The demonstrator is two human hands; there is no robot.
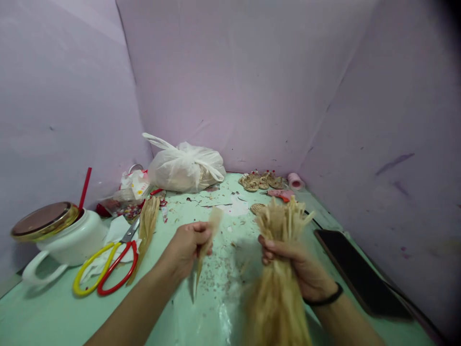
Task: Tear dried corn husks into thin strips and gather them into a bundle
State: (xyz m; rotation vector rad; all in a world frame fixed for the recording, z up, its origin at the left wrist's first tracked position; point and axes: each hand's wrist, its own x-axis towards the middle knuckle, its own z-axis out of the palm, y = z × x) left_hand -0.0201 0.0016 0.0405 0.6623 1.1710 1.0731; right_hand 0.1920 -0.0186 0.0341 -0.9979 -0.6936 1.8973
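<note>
My right hand point(293, 262) is closed around a thick bundle of dried straw-coloured strips point(279, 288), held upright over the green table point(54, 317); the strip tips fan out above my fingers. My left hand point(190, 245) pinches a single straw strip point(209, 238), blurred by motion, a little left of the bundle. The two hands are apart, above a patch of small scraps on the table.
Scissors with yellow and red handles point(108, 269) lie at the left beside more loose strips point(147, 223). A white mug with a gold lid point(57, 235) stands far left. A white plastic bag point(185, 166), woven pieces point(259, 181), pink tape roll point(295, 181) sit at the back. A dark phone point(356, 271) lies at the right.
</note>
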